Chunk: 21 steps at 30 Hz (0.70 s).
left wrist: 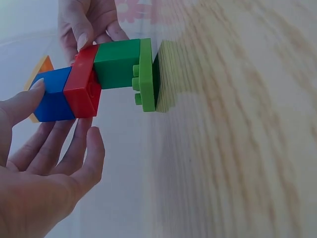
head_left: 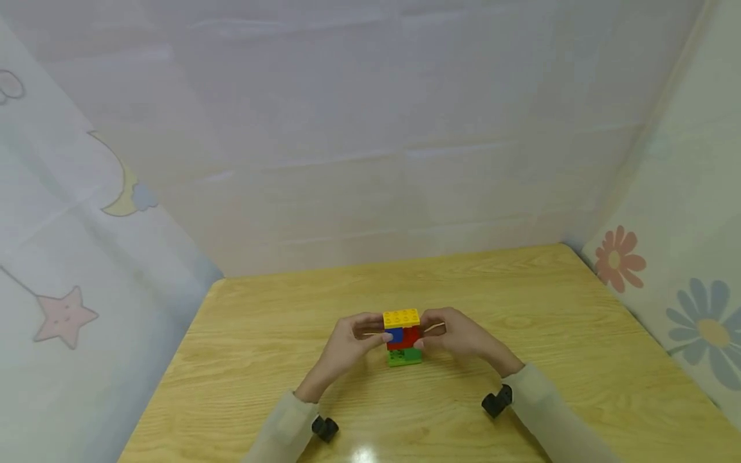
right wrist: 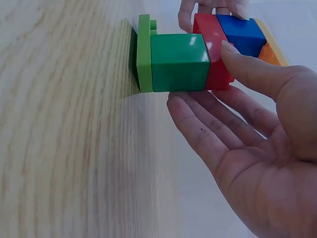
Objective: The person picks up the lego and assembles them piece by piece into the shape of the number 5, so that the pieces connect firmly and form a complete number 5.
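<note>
Blocks stacked into a small tower (head_left: 402, 337) stood upright near the middle of the wooden table (head_left: 579, 360), directly between the two hands. Its long axis ran straight up from the tabletop: a flat light-green base plate (left wrist: 147, 74) at the bottom, a dark green block (right wrist: 178, 62) on it, then a red block (left wrist: 81, 84) and a blue block (left wrist: 52, 96), with a yellow plate (head_left: 401, 317) on top.

From the left hand (head_left: 347, 344) the tower lay to the right, and from the right hand (head_left: 460, 337) it lay to the left, both about equally near. The left hand's thumb pressed on the blue block while its other fingers lay loosely spread just below the stack, not wrapped round it. The right hand's thumb (right wrist: 247, 67) touched the red block, and its remaining fingers stretched out flat beside the dark green block. Neither hand closed round the tower; each steadied it from its own side with fingertips.
</note>
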Each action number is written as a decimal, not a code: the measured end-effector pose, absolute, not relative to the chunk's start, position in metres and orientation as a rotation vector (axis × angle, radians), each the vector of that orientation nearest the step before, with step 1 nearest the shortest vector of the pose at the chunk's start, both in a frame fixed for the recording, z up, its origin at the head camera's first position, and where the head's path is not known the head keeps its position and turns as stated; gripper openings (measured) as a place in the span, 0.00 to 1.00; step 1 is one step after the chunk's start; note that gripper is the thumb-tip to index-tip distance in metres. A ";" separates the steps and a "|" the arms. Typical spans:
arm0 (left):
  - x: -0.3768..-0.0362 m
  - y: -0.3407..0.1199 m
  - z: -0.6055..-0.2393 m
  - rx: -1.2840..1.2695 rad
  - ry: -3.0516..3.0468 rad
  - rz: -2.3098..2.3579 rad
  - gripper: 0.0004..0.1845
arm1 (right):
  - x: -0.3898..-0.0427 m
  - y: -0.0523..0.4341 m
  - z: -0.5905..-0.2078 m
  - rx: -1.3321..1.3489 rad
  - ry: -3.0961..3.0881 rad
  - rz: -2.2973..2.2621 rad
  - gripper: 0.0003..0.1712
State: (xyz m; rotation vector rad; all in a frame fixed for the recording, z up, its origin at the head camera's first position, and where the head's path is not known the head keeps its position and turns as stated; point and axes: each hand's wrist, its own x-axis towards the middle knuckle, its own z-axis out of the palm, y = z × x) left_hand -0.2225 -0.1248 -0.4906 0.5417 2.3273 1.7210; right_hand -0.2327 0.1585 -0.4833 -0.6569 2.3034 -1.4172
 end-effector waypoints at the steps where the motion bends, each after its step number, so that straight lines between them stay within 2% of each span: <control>1: -0.224 -0.124 -0.491 0.535 2.326 1.723 0.26 | -0.233 0.159 -0.484 -0.655 2.313 -1.410 0.13; 8: -0.237 -0.121 -0.492 0.464 2.207 1.836 0.27 | -0.242 0.159 -0.486 -0.645 2.368 -1.380 0.18; 21: -0.254 -0.120 -0.497 0.382 2.159 1.845 0.30 | -0.254 0.155 -0.487 -0.592 2.386 -1.361 0.20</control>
